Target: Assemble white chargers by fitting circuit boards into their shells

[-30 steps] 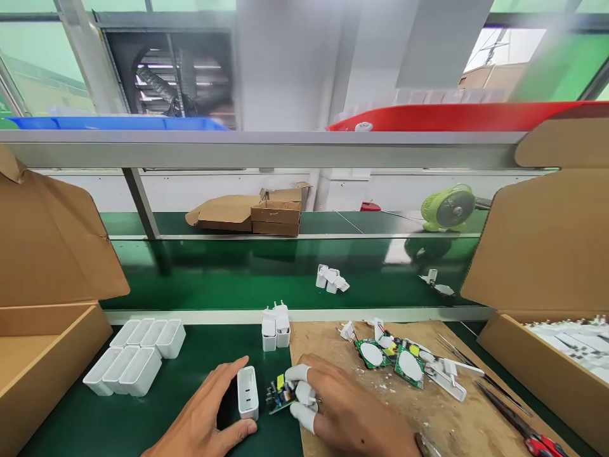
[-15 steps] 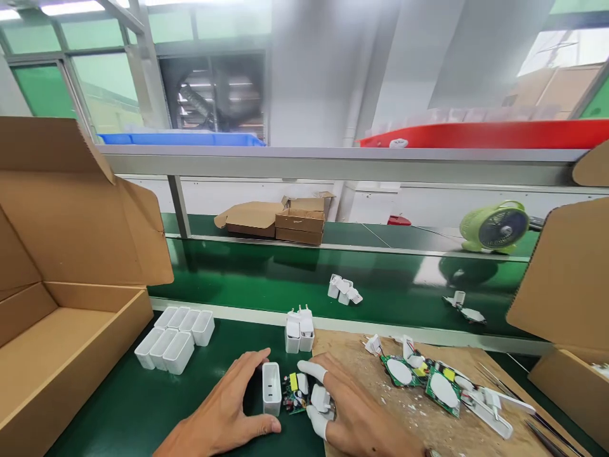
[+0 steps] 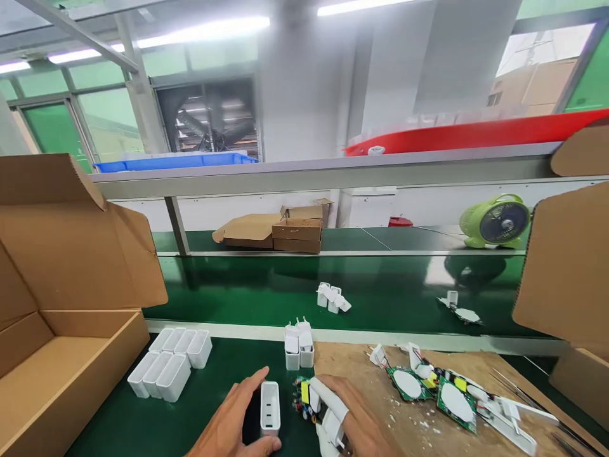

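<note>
Fingers of the left hand (image 3: 238, 419) clasp an upright white shell (image 3: 270, 416), steadying it. Right hand (image 3: 347, 422) fingers pinch a circuit board (image 3: 304, 400) beside its opening.

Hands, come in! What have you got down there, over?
Left hand cupping white charger shell, upright. Right hand, white finger cots, on circuit board beside it. More boards lie right, apart.

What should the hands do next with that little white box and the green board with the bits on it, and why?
Probably slide the circuit board into the white shell. The left hand holds the shell upright with its open end facing the board, and the right hand holds the board right beside it, not yet inside.
</note>
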